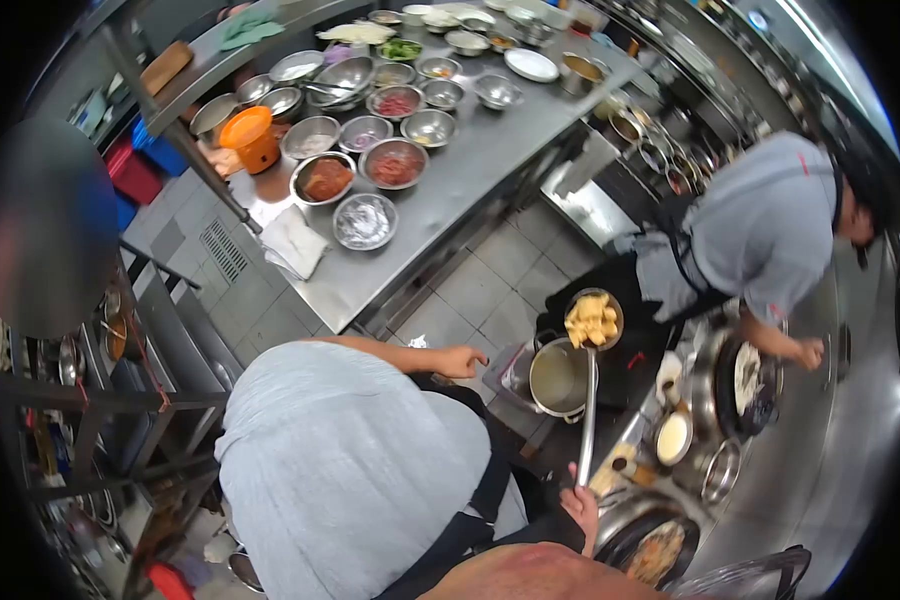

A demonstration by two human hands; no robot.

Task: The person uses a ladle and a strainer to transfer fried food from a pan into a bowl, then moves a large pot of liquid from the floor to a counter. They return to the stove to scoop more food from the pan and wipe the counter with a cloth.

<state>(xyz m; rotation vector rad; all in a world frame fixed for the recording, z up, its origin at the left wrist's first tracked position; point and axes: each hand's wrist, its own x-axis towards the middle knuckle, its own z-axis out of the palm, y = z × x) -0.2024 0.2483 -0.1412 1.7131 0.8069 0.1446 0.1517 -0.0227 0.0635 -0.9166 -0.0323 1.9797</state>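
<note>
My left hand (460, 361) hangs in the air to the left of a deep metal pot (559, 378), fingers slightly apart and nothing visible in it. My right hand (579, 505) is closed round the long handle of a metal ladle (588, 420). Yellow chunks (592, 320) fill the ladle's bowl, which is just above the pot's far rim. The inside of the pot looks pale; its contents cannot be made out.
A co-worker (765, 225) stands at the right by a wok (740, 385). Another pan (660, 550) with food is near my right hand. Metal bowls and an orange bucket (251, 140) stand on the steel table (440, 215). A rack (160, 400) is at the left.
</note>
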